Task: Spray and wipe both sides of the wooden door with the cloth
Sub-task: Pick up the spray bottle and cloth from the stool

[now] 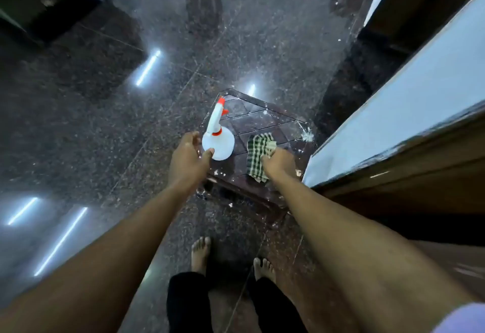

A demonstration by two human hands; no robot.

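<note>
1. Looking straight down here: a low dark stool [265, 120] with a gridded top stands on the speckled granite floor [105, 122], and both arms reach down to it.
2. The white spray bottle [218, 143] stands upright on the stool's left part, its orange-tipped nozzle [221, 101] pointing away from the person.
3. The left hand [187, 160] is at the bottle now, spread in a loose curl, thumb touching the bottle's near edge, fingers arched round its left side. It hasn't closed round it.
4. Over on the right part of the stool lies the checked cloth [258, 156], green and cream, rumpled, its near corner hanging over the stool's front edge.
5. The right hand [279, 160] is down on the cloth, fingers bent onto its right side. Whether they actually pinch the fabric or just press on it, that can't be told from this angle.
6. Bottle and cloth sit just beside each other, apart, with a strip of bare stool top between.
7. The wooden door [420, 169] runs along the right edge, brown timber, close beside the stool.
8. Bare feet [200, 254] stand on the floor below the stool, dark trousers above them.
</note>
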